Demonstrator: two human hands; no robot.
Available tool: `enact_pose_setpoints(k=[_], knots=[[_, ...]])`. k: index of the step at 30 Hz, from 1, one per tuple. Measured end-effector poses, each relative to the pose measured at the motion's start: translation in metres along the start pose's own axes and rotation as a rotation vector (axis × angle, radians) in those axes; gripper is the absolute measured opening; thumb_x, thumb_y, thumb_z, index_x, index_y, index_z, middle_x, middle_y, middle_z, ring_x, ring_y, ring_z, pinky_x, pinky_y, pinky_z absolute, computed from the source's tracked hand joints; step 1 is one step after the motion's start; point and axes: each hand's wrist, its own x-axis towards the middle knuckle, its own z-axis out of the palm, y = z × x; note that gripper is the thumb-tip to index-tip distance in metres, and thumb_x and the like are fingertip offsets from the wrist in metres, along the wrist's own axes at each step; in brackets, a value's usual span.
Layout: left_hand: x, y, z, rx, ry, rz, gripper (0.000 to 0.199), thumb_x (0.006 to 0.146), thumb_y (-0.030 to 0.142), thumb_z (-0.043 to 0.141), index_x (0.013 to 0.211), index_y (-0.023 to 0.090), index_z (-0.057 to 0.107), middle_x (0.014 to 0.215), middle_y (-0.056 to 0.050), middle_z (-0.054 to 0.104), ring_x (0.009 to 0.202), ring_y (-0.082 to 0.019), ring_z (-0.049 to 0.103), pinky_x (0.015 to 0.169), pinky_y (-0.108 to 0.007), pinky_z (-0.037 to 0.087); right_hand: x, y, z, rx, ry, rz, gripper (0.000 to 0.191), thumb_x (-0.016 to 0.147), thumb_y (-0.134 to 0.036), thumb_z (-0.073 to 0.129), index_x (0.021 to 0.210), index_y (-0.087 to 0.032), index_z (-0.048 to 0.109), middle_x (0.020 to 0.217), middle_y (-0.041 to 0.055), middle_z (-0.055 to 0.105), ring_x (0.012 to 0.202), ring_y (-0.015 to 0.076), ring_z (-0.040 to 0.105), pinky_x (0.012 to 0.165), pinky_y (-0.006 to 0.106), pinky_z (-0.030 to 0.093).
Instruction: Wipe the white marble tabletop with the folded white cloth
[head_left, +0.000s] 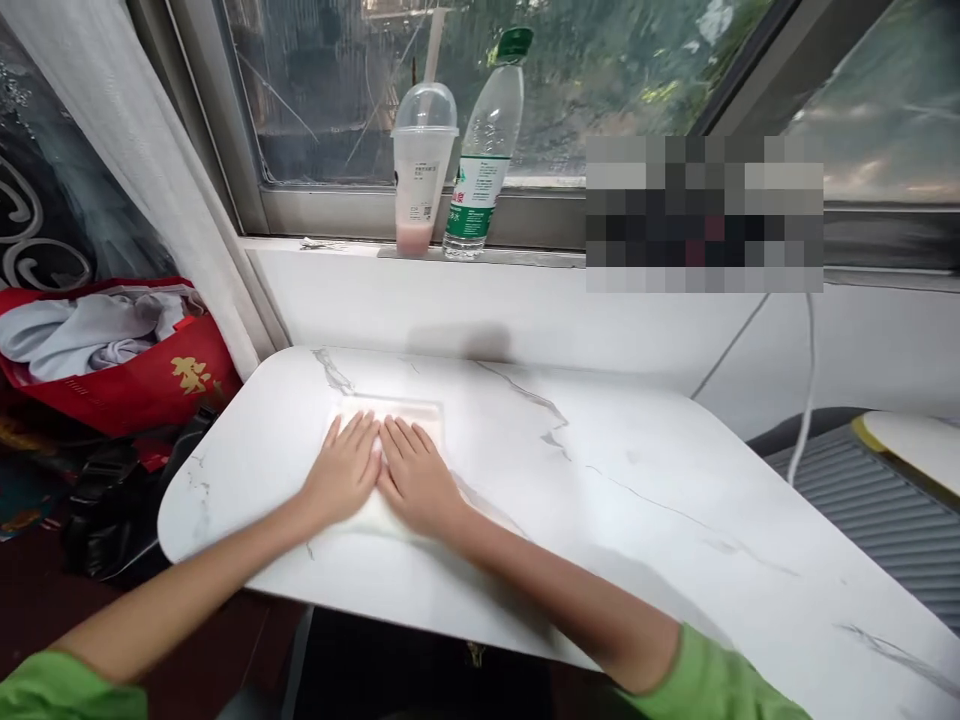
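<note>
Both my hands lie flat, side by side, on a thin, pale square sheet [431, 410] on the white marble-patterned table [622, 430]. Its top edge looks pinkish and its lower part whitish; whether it is cloth or paper I cannot tell. My left hand [343, 470] covers the left part, fingers stretched out and pointing away from me. Over the right part rests my right hand [418, 475], its fingers also straight. The thumbs and index fingers of the two hands nearly meet in the middle. Much of the sheet is hidden beneath them.
On the windowsill stand a lidded plastic cup [420, 190] with a straw and a green-capped water bottle [480, 170]. A red bag [142, 370] holding pale fabric sits left of the table. A white cable [808, 390] hangs at right, near a grey ribbed surface [877, 510].
</note>
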Motion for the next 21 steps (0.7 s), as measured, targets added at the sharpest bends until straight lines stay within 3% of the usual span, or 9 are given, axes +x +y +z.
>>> enact_pose_setpoints(k=[4, 8, 12, 15, 18, 21], knots=[[-0.034, 0.056, -0.011, -0.001, -0.003, 0.087, 0.049, 0.097, 0.024, 0.023, 0.138, 0.005, 0.041, 0.144, -0.017, 0.040, 0.139, -0.026, 0.027, 0.117, -0.054, 0.011, -0.058, 0.003, -0.031, 0.065, 0.002, -0.097, 0.053, 0.090, -0.025, 0.036, 0.139, -0.006, 0.041, 0.145, 0.0163, 0.041, 0.137, 0.0272, 0.031, 0.111, 0.050, 0.031], [-0.026, 0.081, -0.011, -0.074, -0.124, 0.197, 0.051, 0.096, 0.026, 0.025, 0.142, 0.006, 0.035, 0.148, -0.015, 0.033, 0.142, -0.024, 0.019, 0.117, -0.049, 0.013, -0.076, 0.020, -0.050, 0.152, 0.016, -0.012, 0.046, 0.086, -0.019, 0.040, 0.131, -0.016, 0.049, 0.134, 0.0133, 0.054, 0.128, 0.0250, 0.045, 0.105, 0.048, 0.040], [0.015, 0.083, 0.002, -0.163, -0.251, 0.125, 0.056, 0.090, 0.023, 0.028, 0.142, 0.001, 0.030, 0.150, -0.018, 0.027, 0.143, -0.024, 0.015, 0.117, -0.047, 0.011, -0.057, 0.045, -0.048, 0.146, 0.055, 0.075, 0.034, 0.082, -0.012, 0.038, 0.110, -0.015, 0.056, 0.118, 0.0146, 0.061, 0.115, 0.0265, 0.053, 0.104, 0.050, 0.038], [0.057, 0.077, 0.012, -0.217, -0.321, 0.035, 0.057, 0.087, 0.019, 0.028, 0.142, 0.002, 0.028, 0.152, -0.017, 0.025, 0.143, -0.022, 0.013, 0.117, -0.045, 0.008, -0.031, 0.069, -0.038, 0.140, 0.082, 0.132, 0.030, 0.081, -0.010, 0.033, 0.099, -0.015, 0.057, 0.107, 0.0137, 0.062, 0.104, 0.0251, 0.054, 0.099, 0.045, 0.040], [0.103, 0.065, 0.025, -0.276, -0.280, -0.069, 0.053, 0.088, 0.019, 0.029, 0.140, 0.008, 0.030, 0.150, -0.014, 0.030, 0.142, -0.019, 0.020, 0.117, -0.046, 0.008, 0.001, 0.099, -0.028, 0.117, 0.118, 0.175, 0.030, 0.081, -0.009, 0.030, 0.096, -0.013, 0.056, 0.100, 0.0139, 0.061, 0.096, 0.0240, 0.054, 0.091, 0.039, 0.042], [0.147, 0.047, 0.038, -0.316, -0.179, -0.068, 0.045, 0.086, 0.016, 0.032, 0.129, 0.014, 0.040, 0.144, -0.011, 0.042, 0.137, -0.017, 0.031, 0.116, -0.045, 0.010, 0.034, 0.130, -0.020, 0.072, 0.154, 0.224, 0.030, 0.079, -0.009, 0.031, 0.096, -0.012, 0.056, 0.097, 0.0136, 0.062, 0.094, 0.0234, 0.054, 0.088, 0.036, 0.042]])
